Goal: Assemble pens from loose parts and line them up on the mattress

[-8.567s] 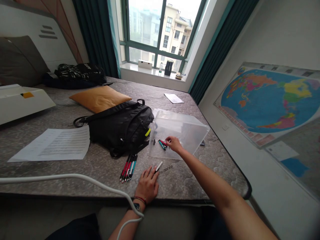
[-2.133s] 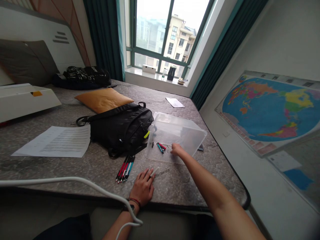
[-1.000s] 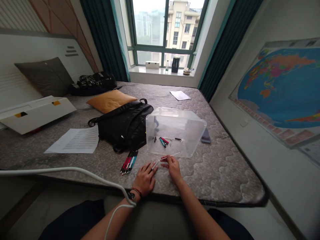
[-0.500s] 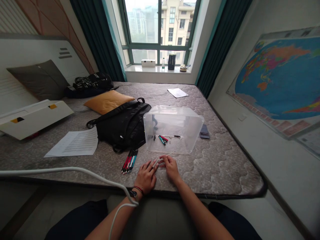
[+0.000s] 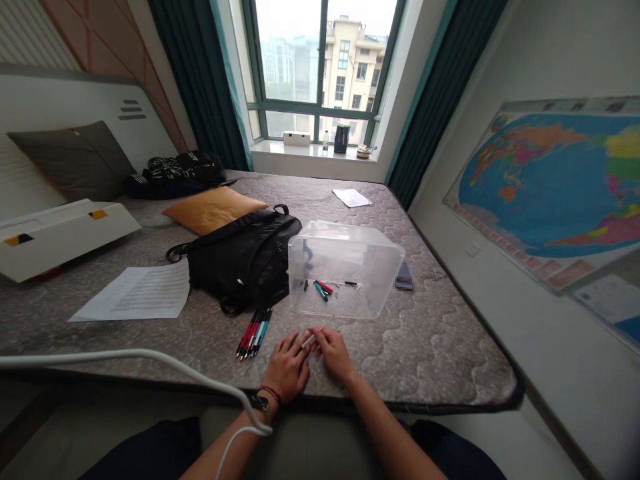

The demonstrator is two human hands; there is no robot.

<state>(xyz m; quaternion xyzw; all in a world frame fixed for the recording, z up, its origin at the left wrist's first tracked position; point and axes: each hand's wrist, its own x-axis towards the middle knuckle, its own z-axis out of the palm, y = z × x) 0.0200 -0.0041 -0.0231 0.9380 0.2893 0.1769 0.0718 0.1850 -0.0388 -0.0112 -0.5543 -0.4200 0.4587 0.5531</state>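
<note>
While both hands' fingers pinch white pen | near mattress edge | clear box just beyond

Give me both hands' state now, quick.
Left hand: pinching the white pen on the mattress.
Right hand: fingers closed on the same pen.

Right hand back from bin

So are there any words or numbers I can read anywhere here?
None can be read.
printed sheet: lines of print, too small to read.
world map: any labels too blurred to read.
paper near the window: too far away to tell.
pen in the hands: no marking visible.
</note>
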